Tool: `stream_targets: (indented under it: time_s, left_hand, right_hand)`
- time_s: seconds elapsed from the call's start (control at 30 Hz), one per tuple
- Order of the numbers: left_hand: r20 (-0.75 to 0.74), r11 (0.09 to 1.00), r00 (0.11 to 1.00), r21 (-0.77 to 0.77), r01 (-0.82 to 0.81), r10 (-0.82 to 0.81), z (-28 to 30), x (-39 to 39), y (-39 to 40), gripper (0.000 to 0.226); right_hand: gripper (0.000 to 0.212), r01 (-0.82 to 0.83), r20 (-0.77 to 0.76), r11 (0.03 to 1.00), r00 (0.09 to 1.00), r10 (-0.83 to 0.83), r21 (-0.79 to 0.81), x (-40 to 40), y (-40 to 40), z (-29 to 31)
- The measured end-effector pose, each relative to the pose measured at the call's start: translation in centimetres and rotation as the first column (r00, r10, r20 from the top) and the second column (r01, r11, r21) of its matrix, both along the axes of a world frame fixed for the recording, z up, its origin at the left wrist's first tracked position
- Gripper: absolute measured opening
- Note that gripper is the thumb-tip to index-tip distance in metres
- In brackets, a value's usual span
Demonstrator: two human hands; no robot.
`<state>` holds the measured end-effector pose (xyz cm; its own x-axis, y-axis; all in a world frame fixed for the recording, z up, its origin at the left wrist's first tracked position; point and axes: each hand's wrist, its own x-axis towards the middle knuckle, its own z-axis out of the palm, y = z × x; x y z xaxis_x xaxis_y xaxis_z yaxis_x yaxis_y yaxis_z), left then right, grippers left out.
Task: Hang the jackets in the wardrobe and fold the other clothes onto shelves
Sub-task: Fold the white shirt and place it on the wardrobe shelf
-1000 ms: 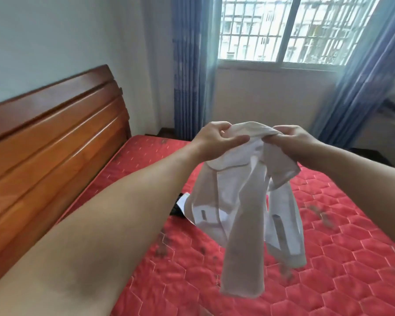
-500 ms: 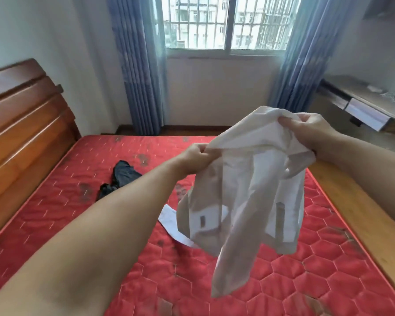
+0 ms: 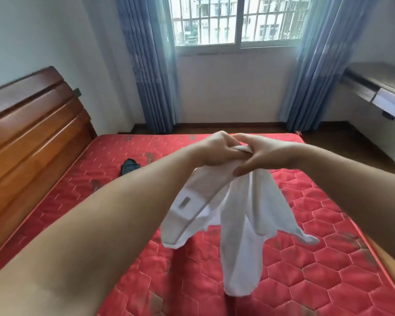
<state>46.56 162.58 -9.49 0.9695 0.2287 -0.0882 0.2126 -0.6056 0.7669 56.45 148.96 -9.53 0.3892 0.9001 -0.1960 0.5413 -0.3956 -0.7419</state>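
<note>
A thin white shirt (image 3: 237,224) hangs in the air over the red quilted mattress (image 3: 306,281). My left hand (image 3: 217,149) and my right hand (image 3: 262,153) meet at its top and both grip the bunched fabric. The collar band with a small label droops to the lower left. The long body and a sleeve dangle down toward the mattress. A small dark garment (image 3: 129,166) lies crumpled on the mattress to the left, beyond my left forearm. No wardrobe is in view.
A wooden headboard (image 3: 32,137) runs along the left side of the bed. Blue curtains (image 3: 151,65) frame a barred window (image 3: 237,19) on the far wall. A wooden desk with a drawer (image 3: 379,94) stands at the right. Dark floor lies beyond the bed.
My hands, spread apart on the shirt before, have come together at its top, so the fabric now hangs bunched. The view has swung right and down across the bed.
</note>
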Motion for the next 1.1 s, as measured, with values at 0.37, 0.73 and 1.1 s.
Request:
stream_targets:
  time_s: [0.37,0.73,1.1]
  left_hand:
    - [-0.047,0.951,0.99,-0.274,-0.141,0.133,-8.7,-1.8,1.7,0.014]
    - [0.011,0.952,0.991,-0.281,-0.125,0.134,-6.4,-0.8,1.9,0.074]
    - [0.015,0.986,0.986,-0.035,0.164,-0.164,-0.5,-2.1,1.4,0.091]
  right_hand:
    - [0.04,0.264,-0.15,0.951,0.959,-0.24,0.161,2.2,0.7,0.1]
    - [0.008,0.186,0.159,0.911,0.978,-0.136,-0.369,4.3,-4.1,-0.2]
    - [0.057,-0.08,0.075,0.993,0.993,0.086,-0.085,-0.1,-0.4,-0.3]
